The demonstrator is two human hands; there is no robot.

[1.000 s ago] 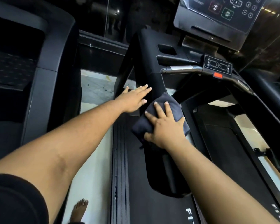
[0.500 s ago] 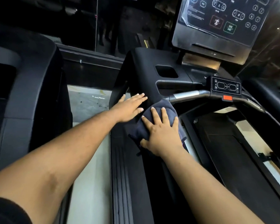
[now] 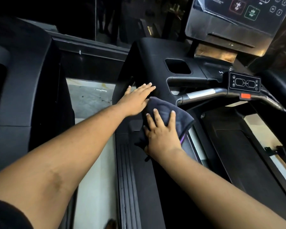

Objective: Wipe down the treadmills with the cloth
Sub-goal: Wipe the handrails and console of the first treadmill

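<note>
The right hand (image 3: 162,134) lies flat with fingers spread on the dark cloth (image 3: 165,113), pressing it against the treadmill's (image 3: 149,52) black upright arm just below the silver handlebar (image 3: 203,94). The left hand (image 3: 135,100) rests beside it, fingers straight and together, palm flat on the same arm, holding nothing.

A pale, speckled floor (image 3: 89,96) shows in the gap beside a second dark machine (image 3: 23,80) on the left, while a dark glass wall (image 3: 92,19) behind catches faint reflections, the whole room dimly lit.
</note>
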